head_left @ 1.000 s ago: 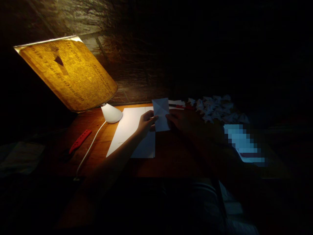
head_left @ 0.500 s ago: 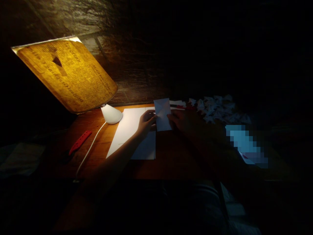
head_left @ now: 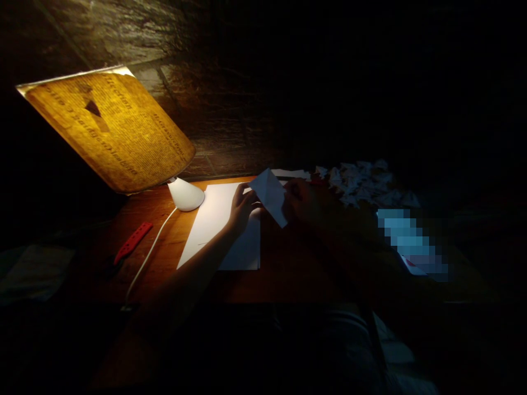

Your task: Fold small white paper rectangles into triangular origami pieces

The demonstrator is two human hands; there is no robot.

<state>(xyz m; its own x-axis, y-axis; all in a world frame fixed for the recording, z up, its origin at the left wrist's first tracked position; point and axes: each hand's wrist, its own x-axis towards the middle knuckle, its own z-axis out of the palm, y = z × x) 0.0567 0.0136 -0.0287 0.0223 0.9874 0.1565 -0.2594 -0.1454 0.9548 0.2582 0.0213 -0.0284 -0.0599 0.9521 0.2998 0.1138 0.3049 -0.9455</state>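
Observation:
A small piece of creased white paper (head_left: 267,192) is held up between my two hands, tilted so that one corner points up. My left hand (head_left: 242,208) grips its left corner, thumb and fingers closed on the edge. On the opposite side my right hand (head_left: 302,198), deep in shadow, pinches the right edge. Below and to the left of the held paper, a stack of white paper sheets (head_left: 206,230) lies on the wooden table (head_left: 164,241), partly covered by my left forearm.
A lamp (head_left: 185,195) with a printed yellow shade (head_left: 123,131) stands at the left, its white cord (head_left: 150,258) running forward. Near it lies a red power strip (head_left: 134,241). Several folded paper pieces (head_left: 358,181) are heaped at the back right, behind a lit phone (head_left: 411,244).
The paper in my hands has turned from upright to a diagonal, corner-up position. My right hand has shifted slightly up along its edge, and both hands still hold it.

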